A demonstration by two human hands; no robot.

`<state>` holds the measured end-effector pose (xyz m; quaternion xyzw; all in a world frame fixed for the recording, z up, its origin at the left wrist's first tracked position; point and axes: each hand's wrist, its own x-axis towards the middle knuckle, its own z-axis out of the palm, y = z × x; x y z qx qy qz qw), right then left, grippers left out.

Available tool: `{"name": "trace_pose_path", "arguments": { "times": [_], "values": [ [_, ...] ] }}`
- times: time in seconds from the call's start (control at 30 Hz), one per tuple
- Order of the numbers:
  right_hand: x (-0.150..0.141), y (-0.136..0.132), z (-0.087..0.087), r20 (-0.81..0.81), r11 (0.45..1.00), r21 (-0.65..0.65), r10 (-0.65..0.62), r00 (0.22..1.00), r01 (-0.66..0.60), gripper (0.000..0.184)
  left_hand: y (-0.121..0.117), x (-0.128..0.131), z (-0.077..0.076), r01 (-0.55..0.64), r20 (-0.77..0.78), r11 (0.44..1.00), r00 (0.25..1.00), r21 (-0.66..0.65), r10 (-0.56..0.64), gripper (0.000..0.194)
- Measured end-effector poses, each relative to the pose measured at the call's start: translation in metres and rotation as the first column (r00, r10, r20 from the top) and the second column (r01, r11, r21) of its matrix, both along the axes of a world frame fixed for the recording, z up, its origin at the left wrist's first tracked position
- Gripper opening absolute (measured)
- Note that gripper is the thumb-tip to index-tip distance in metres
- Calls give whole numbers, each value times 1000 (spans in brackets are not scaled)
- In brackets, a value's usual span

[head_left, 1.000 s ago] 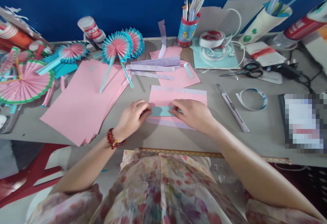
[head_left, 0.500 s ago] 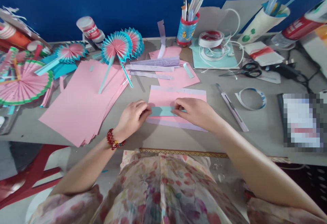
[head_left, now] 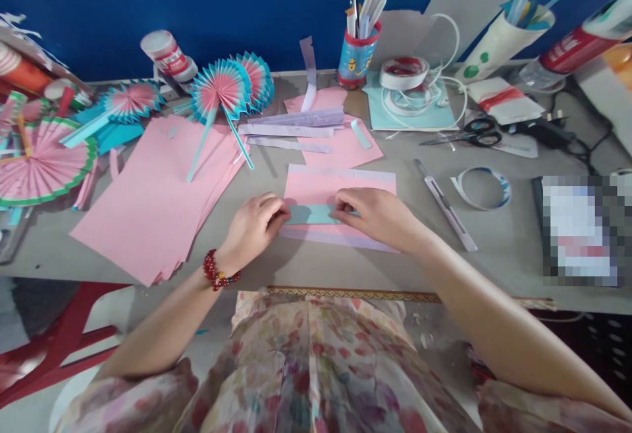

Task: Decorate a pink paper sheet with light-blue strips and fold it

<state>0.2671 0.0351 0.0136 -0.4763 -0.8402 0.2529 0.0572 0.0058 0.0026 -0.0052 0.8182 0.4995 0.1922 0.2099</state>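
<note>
A pink paper sheet (head_left: 340, 183) with lilac edges lies flat on the grey table (head_left: 306, 268) in front of me. Across its middle lies a light blue paper strip (head_left: 311, 214). My left hand (head_left: 254, 226) pinches the strip's left end with curled fingers. My right hand (head_left: 378, 216) pinches the strip's right part, fingers pressed together on the paper. A red bead bracelet (head_left: 217, 270) is on my left wrist.
A stack of pink sheets (head_left: 153, 203) lies at left, with folded paper fans (head_left: 224, 87) behind it. Lilac strips (head_left: 296, 124), a pen cup (head_left: 358, 54), tape rolls (head_left: 407, 74), scissors (head_left: 474, 131), a craft knife (head_left: 447, 206) and a tape ring (head_left: 481, 188) lie beyond and to the right.
My right hand has slid slightly to the right along the blue strip. The left hand stays pinched on its end.
</note>
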Motion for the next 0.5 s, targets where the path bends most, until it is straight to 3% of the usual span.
{"name": "trace_pose_path", "arguments": {
  "times": [0.5],
  "values": [
    [-4, -4, 4, 71, 1000, 13, -17, 997, 16, 8, 2, -1, 1, -13, 37, 999, 999, -37, 14, 11]
  ]
}}
